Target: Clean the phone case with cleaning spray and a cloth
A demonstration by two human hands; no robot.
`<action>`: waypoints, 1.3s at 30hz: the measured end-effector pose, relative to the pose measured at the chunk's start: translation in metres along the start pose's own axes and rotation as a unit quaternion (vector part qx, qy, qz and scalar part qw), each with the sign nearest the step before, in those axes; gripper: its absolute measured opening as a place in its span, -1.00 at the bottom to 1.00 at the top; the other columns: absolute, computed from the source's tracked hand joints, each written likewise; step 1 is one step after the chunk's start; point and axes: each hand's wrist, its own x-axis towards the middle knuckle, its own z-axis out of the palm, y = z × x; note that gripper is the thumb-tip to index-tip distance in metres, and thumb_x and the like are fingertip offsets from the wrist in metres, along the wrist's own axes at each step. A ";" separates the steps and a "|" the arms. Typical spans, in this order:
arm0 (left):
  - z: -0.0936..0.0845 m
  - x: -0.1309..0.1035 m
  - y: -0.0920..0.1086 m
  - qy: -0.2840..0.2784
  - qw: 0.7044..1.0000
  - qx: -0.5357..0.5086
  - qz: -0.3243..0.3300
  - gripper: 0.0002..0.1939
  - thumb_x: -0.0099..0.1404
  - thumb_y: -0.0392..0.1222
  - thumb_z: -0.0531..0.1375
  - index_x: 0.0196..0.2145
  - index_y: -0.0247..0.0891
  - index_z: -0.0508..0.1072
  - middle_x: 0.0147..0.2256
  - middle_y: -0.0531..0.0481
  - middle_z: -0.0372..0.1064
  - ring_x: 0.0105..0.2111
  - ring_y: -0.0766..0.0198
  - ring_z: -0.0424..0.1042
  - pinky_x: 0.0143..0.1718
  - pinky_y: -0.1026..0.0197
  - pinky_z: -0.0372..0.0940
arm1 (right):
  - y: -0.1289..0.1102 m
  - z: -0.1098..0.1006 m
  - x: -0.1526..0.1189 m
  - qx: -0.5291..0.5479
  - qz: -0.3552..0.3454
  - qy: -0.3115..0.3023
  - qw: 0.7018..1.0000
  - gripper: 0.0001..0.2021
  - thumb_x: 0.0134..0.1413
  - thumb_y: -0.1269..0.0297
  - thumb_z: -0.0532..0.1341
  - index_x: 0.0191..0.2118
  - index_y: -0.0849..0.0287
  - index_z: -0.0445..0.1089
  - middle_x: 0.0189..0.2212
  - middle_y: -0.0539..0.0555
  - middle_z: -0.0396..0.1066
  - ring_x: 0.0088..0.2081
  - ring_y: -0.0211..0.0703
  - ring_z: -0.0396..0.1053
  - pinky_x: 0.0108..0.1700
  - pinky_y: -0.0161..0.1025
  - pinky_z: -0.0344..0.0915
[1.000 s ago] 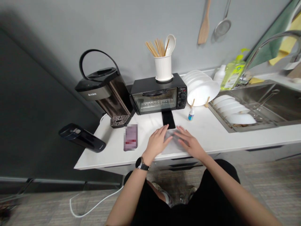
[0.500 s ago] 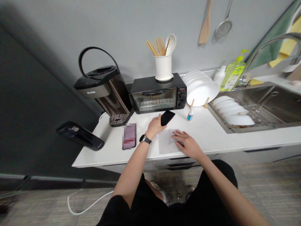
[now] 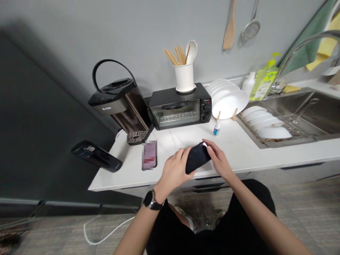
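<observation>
You've got the black phone point(image 3: 198, 158) near the table's point(image 3: 240, 148) front edge, long axis near-left to far-right; left hand point(image 3: 174, 170) has fingers clamped on the near-left end, right hand point(image 3: 220, 160) touches the far-right end, can't tell if its fingers grip

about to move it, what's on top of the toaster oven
On the toaster oven stands a white holder with wooden chopsticks and a white ladle sticking out. The holder's wall hides their lower ends and anything else inside.

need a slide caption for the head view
Left hand holding a dark phone, right hand at its other end, at a white counter.
</observation>
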 end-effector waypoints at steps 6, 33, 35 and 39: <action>0.008 -0.018 0.012 -0.012 0.997 0.008 0.075 -0.09 0.27 -0.08 0.31 0.45 -0.24 0.00 0.08 -0.19 0.41 -0.04 -0.04 0.52 -0.03 -0.02 0.49 | -0.012 0.007 -0.019 0.164 0.166 -0.017 0.972 -0.49 0.17 -0.28 0.26 -0.15 0.08 0.63 -0.24 0.09 0.64 -0.13 0.11 0.55 -0.04 -0.04 0.43; -0.015 -0.064 0.042 0.106 0.985 -0.128 0.044 0.10 0.24 0.14 0.35 0.53 -0.08 -0.15 -0.05 -0.12 0.40 -0.11 0.08 0.57 -0.19 0.14 0.54 | -0.068 -0.019 -0.092 0.287 0.123 -0.118 0.943 -0.43 0.36 -0.13 0.12 0.39 -0.14 0.29 0.35 0.10 0.36 0.37 0.19 0.30 0.42 0.22 0.16; -0.023 -0.072 0.048 0.120 0.982 -0.137 0.043 0.12 0.23 0.17 0.35 0.53 -0.07 -0.15 -0.06 -0.12 0.42 -0.10 0.06 0.57 -0.19 0.13 0.54 | -0.082 -0.024 -0.102 0.274 0.128 -0.129 0.944 -0.40 0.36 -0.16 0.11 0.43 -0.16 0.24 0.36 0.12 0.33 0.37 0.22 0.30 0.41 0.26 0.17; -0.029 -0.082 0.056 0.120 0.978 -0.167 0.029 0.20 0.14 0.22 0.40 0.53 -0.07 -0.12 -0.03 -0.15 0.43 -0.09 0.02 0.56 -0.16 0.08 0.55 | -0.097 -0.027 -0.107 0.289 0.144 -0.135 0.937 -0.37 0.30 -0.21 0.16 0.39 -0.14 0.31 0.29 0.15 0.42 0.29 0.28 0.40 0.33 0.27 0.28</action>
